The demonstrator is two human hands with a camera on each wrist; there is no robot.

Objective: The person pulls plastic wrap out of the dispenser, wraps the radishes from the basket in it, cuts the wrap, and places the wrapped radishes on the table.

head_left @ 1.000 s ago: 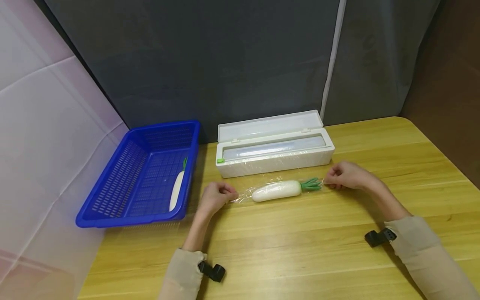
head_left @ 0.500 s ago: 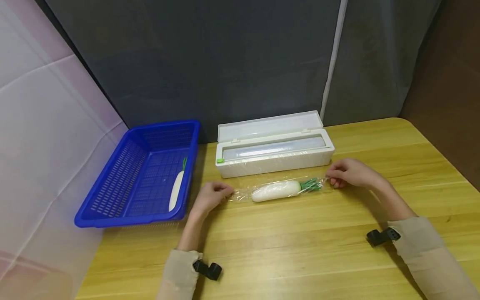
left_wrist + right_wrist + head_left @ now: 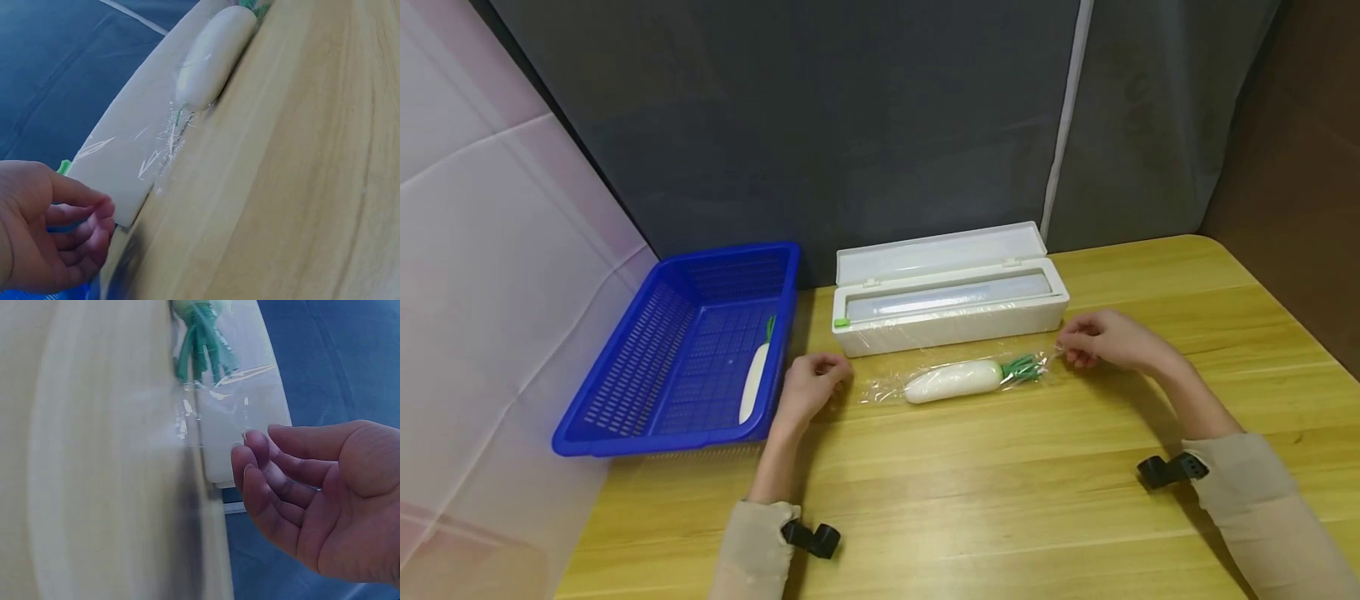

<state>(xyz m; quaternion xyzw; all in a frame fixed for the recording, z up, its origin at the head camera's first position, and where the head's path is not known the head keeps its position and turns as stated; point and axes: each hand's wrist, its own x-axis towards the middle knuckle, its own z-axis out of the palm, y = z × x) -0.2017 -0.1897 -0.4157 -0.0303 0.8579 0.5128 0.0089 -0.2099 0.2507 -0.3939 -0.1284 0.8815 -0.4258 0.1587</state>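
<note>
A white radish with green leaves lies on the table, wrapped in clear plastic film that sticks out crinkled at both ends. My left hand is apart from the film's left end, beside the blue basket. In the left wrist view its fingers are loosely curled, with nothing visible between them. By the leafy end hovers my right hand, its fingertips close to the film's tip. The right wrist view shows a gap between its thumb and the curled fingers, with nothing gripped.
Behind the radish stands a white cling film box with its lid raised and a roll inside. A blue plastic basket on the left contains another radish. Grey cloth hangs behind the wooden table.
My left hand has let go of the film's left end and moved left toward the basket. My right hand has drawn slightly right and back from the leafy end. The wrapped radish stays in place.
</note>
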